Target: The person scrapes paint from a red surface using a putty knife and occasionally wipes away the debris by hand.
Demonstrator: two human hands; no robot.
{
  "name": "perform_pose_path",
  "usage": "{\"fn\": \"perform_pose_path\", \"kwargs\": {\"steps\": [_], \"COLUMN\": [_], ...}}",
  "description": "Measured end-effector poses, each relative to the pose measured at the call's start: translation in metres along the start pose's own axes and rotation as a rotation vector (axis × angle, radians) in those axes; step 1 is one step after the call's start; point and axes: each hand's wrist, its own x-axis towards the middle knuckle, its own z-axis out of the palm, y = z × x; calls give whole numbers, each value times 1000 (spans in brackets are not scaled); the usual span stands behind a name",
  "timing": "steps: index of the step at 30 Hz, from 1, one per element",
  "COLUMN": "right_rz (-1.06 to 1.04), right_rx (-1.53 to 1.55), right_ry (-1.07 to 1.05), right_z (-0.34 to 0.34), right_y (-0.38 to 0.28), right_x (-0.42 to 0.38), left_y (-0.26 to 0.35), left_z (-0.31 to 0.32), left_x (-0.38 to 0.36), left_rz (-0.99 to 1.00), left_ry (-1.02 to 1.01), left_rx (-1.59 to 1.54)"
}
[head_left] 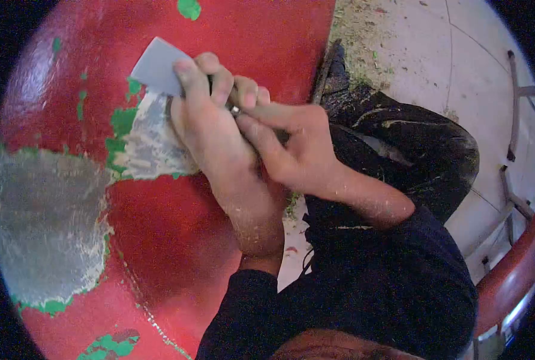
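Observation:
A flat grey blade, like a scraper's (159,66), extends over the red painted surface (159,216). My left hand (213,123), palm turned up, has its thumb against the blade and its fingers curled round the tool, whose handle is mostly hidden. My right hand (294,135) meets the left at its fingers, with thumb and forefinger pinched at a small shiny metal part (236,110). Below the blade is a stripped whitish patch (150,141), edged with green paint (122,122).
A larger bare grey patch (48,222) lies at the left. Dark-clothed legs (411,138) are bent at the right. Debris (369,42) litters the pale floor (423,48). Metal frame legs (512,108) and a red curved edge (513,258) show at far right.

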Motion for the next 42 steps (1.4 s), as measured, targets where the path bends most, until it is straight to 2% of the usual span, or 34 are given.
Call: {"fn": "perform_pose_path", "kwargs": {"steps": [3,5,7,13,14,16,19,20,23,24,26,27,29,30,31,35,36,39,40,42], "right_rz": [118,66,8,-8,-28,7,63,77,100,125,210,177,129,217,198,156,171,377,439,526], "right_rx": [-138,-136,-159,-196,-154,-106,-70,-49,21,55,156,146,137,231,217,217,243,449,500,586], "right_ry": [-161,-139,-85,-156,-89,-108,-246,-284,-280,-306,-368,-392,-441,-434,-425,-465,-484,-422,-427,-489], "right_z": [-16,-12,-11,-18,-15,-17,-25,-26,-24,-26,-31,-32,-33,-30,-32,-38,-40,-34,-33,-37], "right_y": [-7,-4,-12,-9,-8,-14,-11,-5,0,1,5,4,6,1,2,-1,1,0,-2,-4], "right_x": [-16,-11,-1,1,7,3,-2,-3,-5,-5,-10,-5,4,9,5,16,19,2,-2,1], "left_y": [-6,-10,-5,-6,-2,9,-12,-17,-12,-13,-17,-15,-14,-5,-2,-15,-16,5,-1,-9], "left_z": [-1,0,1,2,5,15,-10,-12,-3,-3,-18,-21,-23,-19,-14,-23,-22,-22,-32,-19], "left_x": [-6,-4,0,-4,4,7,-16,-17,-1,-2,-14,-17,-11,-2,3,-16,-10,6,4,-8], "left_rz": [7,2,-9,1,24,33,-28,-42,22,59,28,16,61,55,54,38,85,-15,-86,35], "left_ry": [25,74,-10,-25,-31,-54,-57,31,62,78,-9,-58,-75,-88,-100,-70,-50,-149,-283,-71], "left_rx": [8,37,-50,-88,-90,-144,-99,-63,-144,-55,-151,-189,-192,-214,-243,-172,-159,-277,-368,-211]}}
